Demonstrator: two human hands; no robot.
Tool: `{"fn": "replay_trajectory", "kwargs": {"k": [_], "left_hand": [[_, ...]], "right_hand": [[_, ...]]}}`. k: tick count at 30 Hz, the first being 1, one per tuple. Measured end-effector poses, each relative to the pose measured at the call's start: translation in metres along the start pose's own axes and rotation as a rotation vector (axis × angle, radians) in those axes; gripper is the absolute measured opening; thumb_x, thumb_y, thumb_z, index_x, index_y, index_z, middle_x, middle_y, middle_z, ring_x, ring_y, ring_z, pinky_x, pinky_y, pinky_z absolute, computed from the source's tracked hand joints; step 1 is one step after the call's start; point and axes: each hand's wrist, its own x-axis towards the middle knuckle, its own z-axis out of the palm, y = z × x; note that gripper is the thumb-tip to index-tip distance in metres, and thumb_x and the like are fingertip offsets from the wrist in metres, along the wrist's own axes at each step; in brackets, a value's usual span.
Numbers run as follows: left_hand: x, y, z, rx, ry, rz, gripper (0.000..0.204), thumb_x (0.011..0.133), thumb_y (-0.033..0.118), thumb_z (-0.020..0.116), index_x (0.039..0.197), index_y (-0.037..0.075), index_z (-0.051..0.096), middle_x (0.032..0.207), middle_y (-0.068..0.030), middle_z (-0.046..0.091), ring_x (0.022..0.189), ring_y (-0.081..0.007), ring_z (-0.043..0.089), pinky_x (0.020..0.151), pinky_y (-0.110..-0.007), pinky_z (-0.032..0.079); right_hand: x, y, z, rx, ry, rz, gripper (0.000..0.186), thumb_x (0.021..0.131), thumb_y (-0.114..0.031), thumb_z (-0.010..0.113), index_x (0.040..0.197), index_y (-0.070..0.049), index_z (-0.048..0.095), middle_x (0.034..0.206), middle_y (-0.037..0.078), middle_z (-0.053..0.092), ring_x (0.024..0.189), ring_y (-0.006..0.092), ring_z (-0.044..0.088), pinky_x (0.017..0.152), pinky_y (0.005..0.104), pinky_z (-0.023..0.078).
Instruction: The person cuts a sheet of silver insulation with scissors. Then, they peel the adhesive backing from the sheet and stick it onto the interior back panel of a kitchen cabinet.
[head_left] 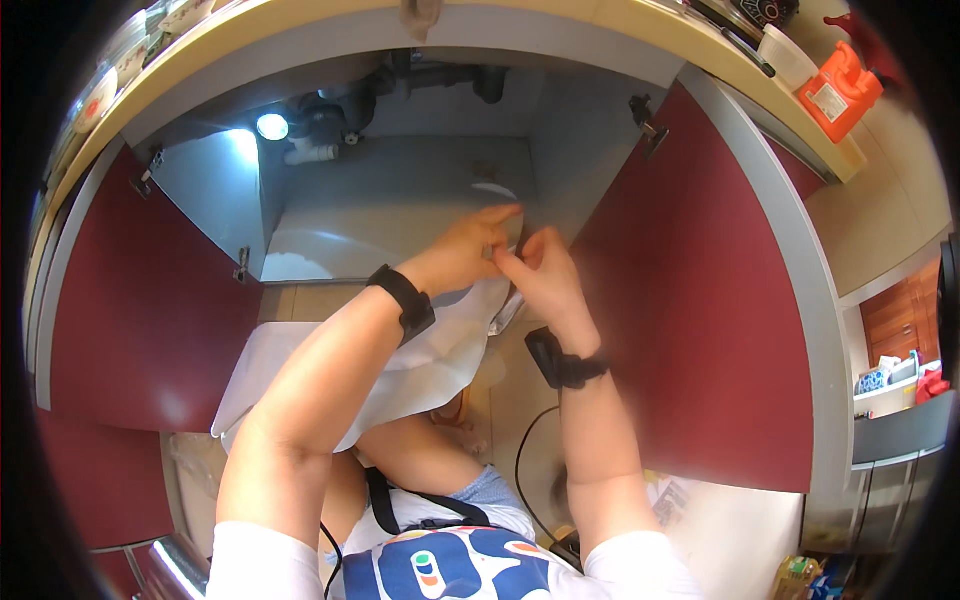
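Note:
My left hand and my right hand meet in front of the open cabinet, fingertips almost touching. Both are closed in a pinch at the upper right corner of a large white sheet. The left index finger points out past the pinch. Thin and creased, the sheet hangs below my left forearm and spreads over my lap. A shiny silvery strip shows along its right edge, just under my right thumb. Fingers hide the exact corner between them.
The cabinet floor lies ahead, with dark drain pipes and a lit lamp at the back. Dark red doors stand open at left and right. An orange jug is on the counter at upper right.

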Motion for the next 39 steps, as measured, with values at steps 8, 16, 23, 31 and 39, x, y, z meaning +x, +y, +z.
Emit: {"fn": "replay_trajectory", "kwargs": {"k": [8, 16, 23, 31, 39], "left_hand": [[-0.002, -0.003, 0.004, -0.109, 0.021, -0.046, 0.017, 0.073, 0.008, 0.063, 0.067, 0.000, 0.049, 0.142, -0.0184, 0.035, 0.125, -0.0316, 0.040, 0.086, -0.034, 0.041], [-0.005, -0.032, -0.002, 0.113, -0.019, 0.049, 0.013, 0.077, 0.006, 0.059, 0.071, -0.002, 0.050, 0.138, -0.0197, 0.039, 0.123, -0.0353, 0.040, 0.091, -0.037, 0.038], [-0.009, -0.025, -0.024, 0.289, -0.288, -0.443, 0.020, 0.073, 0.012, 0.061, 0.087, -0.002, 0.061, 0.120, -0.0192, 0.054, 0.103, -0.0341, 0.054, 0.088, -0.037, 0.042], [0.013, -0.002, 0.003, 0.120, 0.059, -0.264, 0.026, 0.078, 0.014, 0.064, 0.101, 0.003, 0.060, 0.099, -0.0157, 0.063, 0.096, -0.0303, 0.059, 0.083, -0.036, 0.045], [0.035, 0.010, 0.005, -0.011, 0.006, -0.384, 0.017, 0.084, 0.015, 0.059, 0.085, -0.002, 0.058, 0.074, -0.0097, 0.062, 0.066, -0.0196, 0.055, 0.061, -0.032, 0.044]], "right_hand": [[0.004, 0.009, -0.003, -0.103, 0.010, -0.037, 0.034, 0.072, -0.031, 0.067, 0.071, -0.002, 0.050, 0.065, 0.012, 0.058, 0.061, 0.0269, 0.056, 0.059, 0.0362, 0.045], [0.008, 0.038, 0.003, -0.062, 0.078, -0.057, 0.017, 0.074, -0.015, 0.055, 0.068, 0.000, 0.052, 0.062, 0.010, 0.057, 0.056, 0.0235, 0.053, 0.056, 0.0349, 0.044], [-0.017, 0.051, 0.007, 0.534, 0.032, 0.172, 0.010, 0.076, -0.009, 0.052, 0.072, 0.000, 0.049, 0.058, 0.001, 0.047, 0.055, 0.0089, 0.042, 0.052, 0.0259, 0.037], [-0.017, 0.034, 0.016, 0.161, 0.072, -0.102, 0.010, 0.077, -0.009, 0.053, 0.073, -0.001, 0.048, 0.059, 0.005, 0.049, 0.054, 0.0128, 0.044, 0.054, 0.0275, 0.039], [-0.025, 0.036, 0.008, 0.220, -0.058, -0.056, 0.016, 0.078, -0.013, 0.059, 0.079, -0.003, 0.048, 0.067, 0.003, 0.052, 0.060, 0.0108, 0.048, 0.057, 0.0252, 0.041]]}}
